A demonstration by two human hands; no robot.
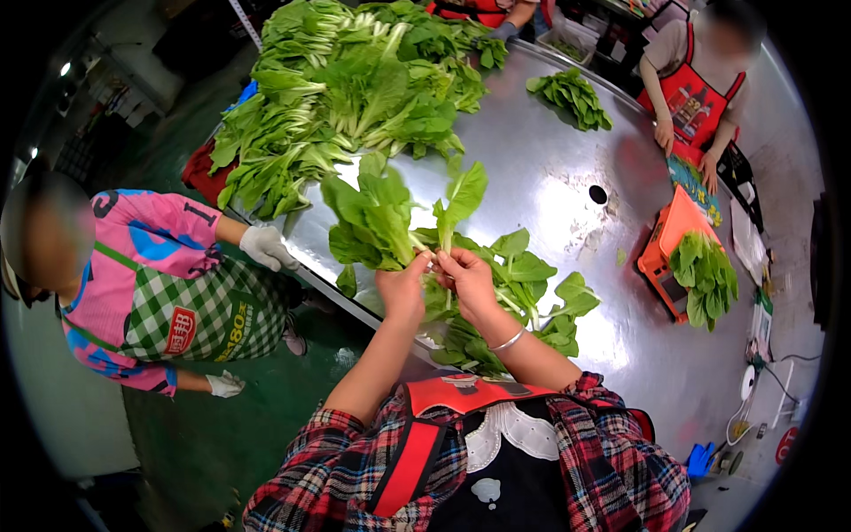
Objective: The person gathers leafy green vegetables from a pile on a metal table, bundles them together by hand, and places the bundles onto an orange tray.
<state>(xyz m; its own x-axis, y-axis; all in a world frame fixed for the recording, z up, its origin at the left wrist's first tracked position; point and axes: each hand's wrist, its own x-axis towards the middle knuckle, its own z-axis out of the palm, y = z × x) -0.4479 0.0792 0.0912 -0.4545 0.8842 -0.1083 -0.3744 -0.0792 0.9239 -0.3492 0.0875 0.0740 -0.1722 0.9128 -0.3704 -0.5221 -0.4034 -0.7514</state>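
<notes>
My left hand (403, 286) grips a bunch of leafy greens (375, 216) by its pale stems, leaves pointing away from me. Close against it, my right hand (467, 276) pinches a single leafy stalk (459, 199) between thumb and fingers. The fingertips of both hands nearly meet at the stems. Loose green leaves (515, 266) lie scattered on the steel table under and to the right of my right hand. A silver bangle (508, 339) circles my right wrist.
The metal table (525, 173) bears a large heap of greens (372, 80), a small leaf pile (572, 98) and an orange scale (665, 256) with greens on it. A hole (598, 194) pierces the tabletop. A gloved person (179, 279) stands at left; other people work across the table.
</notes>
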